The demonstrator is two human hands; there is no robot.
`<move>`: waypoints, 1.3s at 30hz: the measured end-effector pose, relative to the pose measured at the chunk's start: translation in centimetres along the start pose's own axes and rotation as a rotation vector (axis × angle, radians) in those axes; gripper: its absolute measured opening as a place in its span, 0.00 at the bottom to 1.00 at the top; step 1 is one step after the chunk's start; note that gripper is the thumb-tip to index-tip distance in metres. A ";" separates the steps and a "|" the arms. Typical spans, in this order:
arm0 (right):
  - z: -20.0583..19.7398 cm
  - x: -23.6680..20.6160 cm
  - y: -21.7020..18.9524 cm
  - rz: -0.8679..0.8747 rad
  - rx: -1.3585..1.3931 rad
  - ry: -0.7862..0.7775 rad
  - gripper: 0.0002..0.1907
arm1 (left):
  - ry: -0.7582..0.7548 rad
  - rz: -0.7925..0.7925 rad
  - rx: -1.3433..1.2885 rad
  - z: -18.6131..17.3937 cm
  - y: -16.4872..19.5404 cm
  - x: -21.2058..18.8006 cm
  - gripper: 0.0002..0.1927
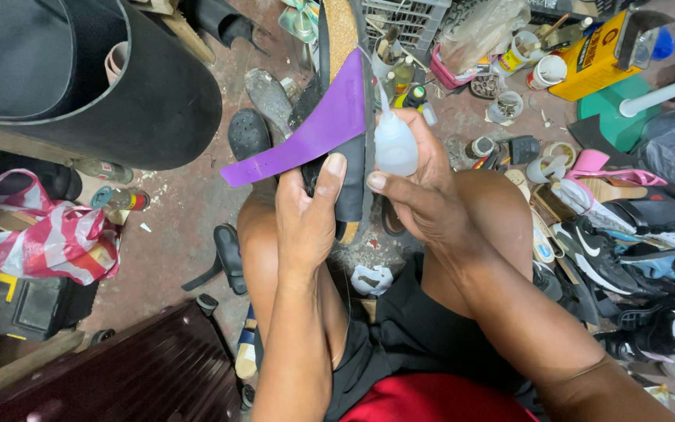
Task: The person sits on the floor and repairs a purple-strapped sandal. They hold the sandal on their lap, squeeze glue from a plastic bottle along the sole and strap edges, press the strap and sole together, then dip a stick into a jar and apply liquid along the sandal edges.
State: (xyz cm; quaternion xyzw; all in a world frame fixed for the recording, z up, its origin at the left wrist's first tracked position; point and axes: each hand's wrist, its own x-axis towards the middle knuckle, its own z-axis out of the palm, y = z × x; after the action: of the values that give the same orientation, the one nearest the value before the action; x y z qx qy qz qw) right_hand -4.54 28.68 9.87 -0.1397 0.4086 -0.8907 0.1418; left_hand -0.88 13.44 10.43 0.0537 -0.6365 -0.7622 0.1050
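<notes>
Purple sheet: thin flexible purple insole layer [306, 137], peeled up and curling left off the dark cork-edged sandal sole [351, 168]
Left hand [306, 219]: fingers wrapped around the sole, thumb pressed on its face, above the knees
Right hand [423, 187]: closed around a small white plastic squeeze bottle [394, 143], nozzle up beside the sheet
Floor [181, 203]: scattered shoes, jars

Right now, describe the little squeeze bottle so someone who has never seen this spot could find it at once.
Start at the long sandal sole held upright over the person's knees, with its purple layer peeling off to the left. Just right of that sole, the right hand wraps a small translucent white squeeze bottle. Its thin pointed nozzle aims up at the sole, unlike the jars and tubs on the floor beyond.
</notes>
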 end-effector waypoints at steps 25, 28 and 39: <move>0.9 -0.3 -0.8 0.042 -0.083 -0.052 0.35 | 0.037 0.033 0.053 -0.2 0.0 0.1 0.28; 0.9 -0.3 -0.7 0.038 -0.078 -0.051 0.36 | 0.049 0.009 0.058 -0.2 -0.1 0.0 0.28; 0.5 -0.5 -0.3 0.022 -0.062 -0.030 0.39 | 0.071 0.054 0.093 0.4 0.2 -0.5 0.28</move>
State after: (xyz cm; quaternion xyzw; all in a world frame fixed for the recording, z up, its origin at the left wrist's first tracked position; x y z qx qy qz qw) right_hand -3.95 28.69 10.34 -0.1526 0.4352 -0.8739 0.1534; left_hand -0.43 13.86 10.71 0.0683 -0.6682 -0.7264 0.1452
